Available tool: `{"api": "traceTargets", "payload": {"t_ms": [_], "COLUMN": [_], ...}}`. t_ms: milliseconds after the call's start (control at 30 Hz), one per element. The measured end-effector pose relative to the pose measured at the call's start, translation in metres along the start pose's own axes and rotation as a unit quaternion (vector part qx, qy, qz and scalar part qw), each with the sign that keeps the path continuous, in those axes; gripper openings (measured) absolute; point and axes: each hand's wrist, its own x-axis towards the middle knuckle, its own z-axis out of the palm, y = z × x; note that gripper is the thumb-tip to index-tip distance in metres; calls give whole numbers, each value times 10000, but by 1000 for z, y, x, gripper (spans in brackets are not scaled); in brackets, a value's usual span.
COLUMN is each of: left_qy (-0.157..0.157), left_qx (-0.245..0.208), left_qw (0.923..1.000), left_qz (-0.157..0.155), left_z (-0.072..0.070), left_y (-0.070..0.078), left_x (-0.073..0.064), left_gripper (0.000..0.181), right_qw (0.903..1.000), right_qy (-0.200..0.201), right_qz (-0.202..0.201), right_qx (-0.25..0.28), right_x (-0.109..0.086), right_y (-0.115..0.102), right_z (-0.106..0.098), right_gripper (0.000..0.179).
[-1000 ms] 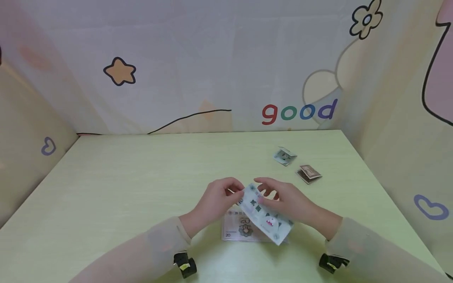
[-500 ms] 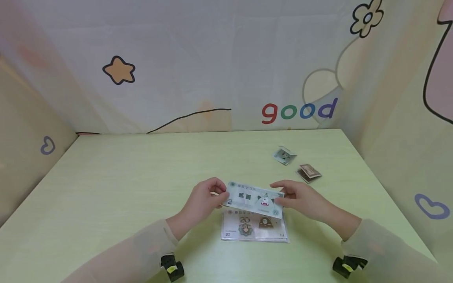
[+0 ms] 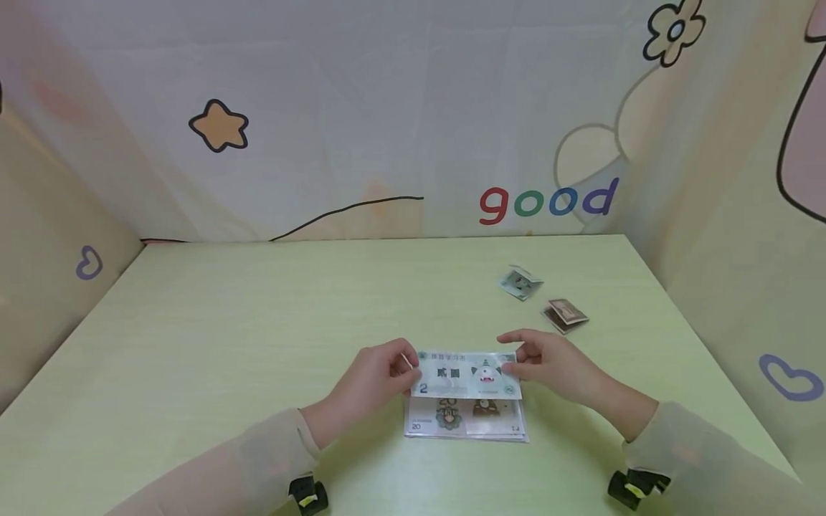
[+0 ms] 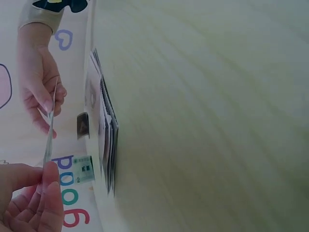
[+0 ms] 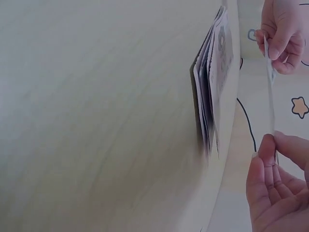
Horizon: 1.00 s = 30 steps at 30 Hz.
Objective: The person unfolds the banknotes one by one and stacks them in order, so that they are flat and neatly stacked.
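Observation:
A pale green play banknote [image 3: 466, 375] marked 2 is stretched between my two hands, its printed face up in the head view. My left hand [image 3: 379, 374] pinches its left end between thumb and fingers. At the other end my right hand [image 3: 556, 369] pinches it the same way, index finger extended above the note. Below it lies a small stack of banknotes [image 3: 466, 421], a pinkish 20 on top. In the left wrist view the held note [image 4: 49, 130] shows edge-on, apart from the stack [image 4: 107, 130].
Two folded banknotes lie farther back on the right of the table [image 3: 271, 315]: a greenish one [image 3: 520, 284] and a brown one [image 3: 565, 315]. A printed cloth backdrop [image 3: 335, 129] stands along the table's back edge and both sides.
The green note was tilted steeply with both hands close together. My hands then spread to its two ends and levelled it, and it has since come slightly lower over the stack.

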Motion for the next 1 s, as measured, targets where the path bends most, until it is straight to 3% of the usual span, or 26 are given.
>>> {"api": "traceTargets", "payload": {"t_ms": [200,400,733,1000], "left_qy": [-318,-604,-869,-1189], "left_qx": [703,865,1336,1881], "left_qw": [9970,9944,9870,9749], "left_qz": [-17,64,217,43], "left_z": [3,5,8,17], "left_y": [-1,-2,2,-1], "left_x": [-1,-3,-7,-5], "left_gripper": [4,6,5,4], "right_qw": [9987,9901,9847,9752], "right_qy": [-5,-329,-716,-884], "right_qz": [-385,-1010,-682,-619], "right_qx": [-336,-913,-1433,-1935], "right_x": [-5,-8,-13,-14], "right_y": [1,1,-6,-4], "right_z": [7,11,16,24], "right_gripper": [23,10,11,13]}}
